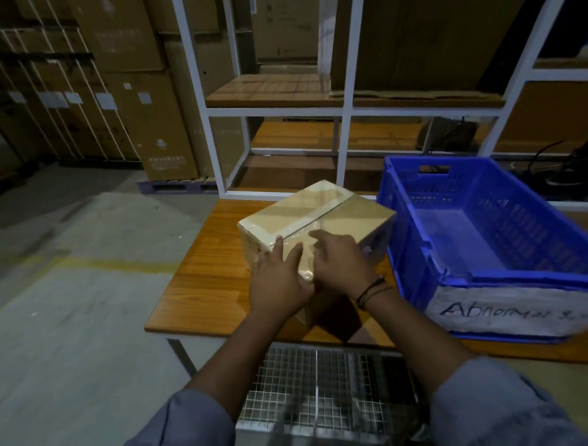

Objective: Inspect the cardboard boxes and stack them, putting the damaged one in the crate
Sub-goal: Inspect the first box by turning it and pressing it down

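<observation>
Inspection: left hand (278,285) and right hand (341,266) lie flat, fingers straight, on the cardboard box (319,212) at tabletop (204,279) centre; crate (408,269) stands at its 3 o'clock. Rotate slowly, checking every face, corner and seam.

Wooden table (201,292) in the middle, with a wire mesh basket (311,382) tucked right up against its near edge. White shelving frame (345,111) with wood boards stands behind it. Far left there's tall cartons (142,104) stacked on a pallet (178,186), plus a faded yellow floor line (120,264). Dark cables (557,167) far right.
</observation>
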A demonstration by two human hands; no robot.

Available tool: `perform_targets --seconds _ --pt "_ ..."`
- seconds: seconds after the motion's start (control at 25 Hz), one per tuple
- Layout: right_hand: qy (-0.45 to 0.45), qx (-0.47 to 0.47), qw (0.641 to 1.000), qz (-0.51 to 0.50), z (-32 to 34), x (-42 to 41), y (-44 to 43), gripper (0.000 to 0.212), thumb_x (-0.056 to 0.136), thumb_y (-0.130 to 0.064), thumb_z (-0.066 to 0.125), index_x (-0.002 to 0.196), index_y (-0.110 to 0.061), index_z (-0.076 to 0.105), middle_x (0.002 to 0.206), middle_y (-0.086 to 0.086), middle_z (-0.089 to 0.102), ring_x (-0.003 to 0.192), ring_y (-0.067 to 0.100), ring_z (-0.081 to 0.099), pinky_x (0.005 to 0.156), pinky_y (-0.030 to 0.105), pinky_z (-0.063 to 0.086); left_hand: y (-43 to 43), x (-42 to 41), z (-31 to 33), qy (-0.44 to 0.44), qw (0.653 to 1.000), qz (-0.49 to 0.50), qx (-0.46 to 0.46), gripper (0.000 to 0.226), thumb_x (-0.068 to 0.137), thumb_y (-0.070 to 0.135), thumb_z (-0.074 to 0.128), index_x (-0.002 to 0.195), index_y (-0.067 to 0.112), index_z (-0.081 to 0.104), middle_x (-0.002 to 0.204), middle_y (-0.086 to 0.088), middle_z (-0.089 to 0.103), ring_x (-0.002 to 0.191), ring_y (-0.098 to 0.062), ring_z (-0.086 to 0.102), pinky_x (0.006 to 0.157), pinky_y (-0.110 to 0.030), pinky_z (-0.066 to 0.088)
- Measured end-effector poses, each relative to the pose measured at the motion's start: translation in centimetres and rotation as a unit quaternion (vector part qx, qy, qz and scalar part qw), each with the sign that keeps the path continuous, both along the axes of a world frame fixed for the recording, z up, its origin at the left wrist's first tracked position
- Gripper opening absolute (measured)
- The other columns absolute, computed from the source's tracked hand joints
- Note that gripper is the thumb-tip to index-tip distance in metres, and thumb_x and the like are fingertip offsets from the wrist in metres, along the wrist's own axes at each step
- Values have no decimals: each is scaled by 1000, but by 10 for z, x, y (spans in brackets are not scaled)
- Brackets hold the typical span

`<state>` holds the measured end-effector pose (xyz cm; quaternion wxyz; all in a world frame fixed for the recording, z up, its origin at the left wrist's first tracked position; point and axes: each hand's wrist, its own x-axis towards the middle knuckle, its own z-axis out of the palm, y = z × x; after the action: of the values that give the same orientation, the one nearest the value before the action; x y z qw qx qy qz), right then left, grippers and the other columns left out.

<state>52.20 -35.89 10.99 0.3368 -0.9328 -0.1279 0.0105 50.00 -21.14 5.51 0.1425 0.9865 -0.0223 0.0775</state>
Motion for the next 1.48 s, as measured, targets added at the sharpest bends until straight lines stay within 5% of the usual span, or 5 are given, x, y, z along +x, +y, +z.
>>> perform_targets --seconds 0.32,0.56,0.72,1.08,1.48 --pt "25 -208 978 26 -15 46 -72 98 79 -95 34 159 -40 26 172 1 7 156 42 -4 120 73 11 105 14 13 42 973 -91 -208 61 92 24 76 145 42 53 164 16 33 151 -21 33 118 -52 38" --pt "-29 -347 934 -83 -3 -2 3 72 101 -67 33 139 -8 49 143 22 48 133 42 41 108 55 33 37 2 11 72 995 -74 15 117 73 78 69 164 40 4 172 -2 -10 154 -44 -13 122 -64 0" --pt "-115 -211 970 25 6 -9 28 33 104 -33 43 111 -14 69 108 7 69 109 26 62 98 41 45 -3 9 -11 72 995 -66 29 110 83 72 56 165 25 1 173 -10 -8 152 -53 -14 121 -71 10" --pt "-1 -316 945 78 -28 45 -47 121 74 -90 56 162 -39 -7 173 2 -9 156 40 -10 121 69 10 80 39 26 120 975 -170 -75 93 88 6 74 160 42 28 170 19 12 153 -22 27 115 -41 41" --pt "-72 -335 939 35 -45 43 -33 123 74 -91 55 163 -30 -3 173 8 0 157 41 -1 113 59 37 48 25 -6 -70 996 -56 17 98 77 58 82 159 42 31 169 14 24 135 -22 54 98 -41 53"
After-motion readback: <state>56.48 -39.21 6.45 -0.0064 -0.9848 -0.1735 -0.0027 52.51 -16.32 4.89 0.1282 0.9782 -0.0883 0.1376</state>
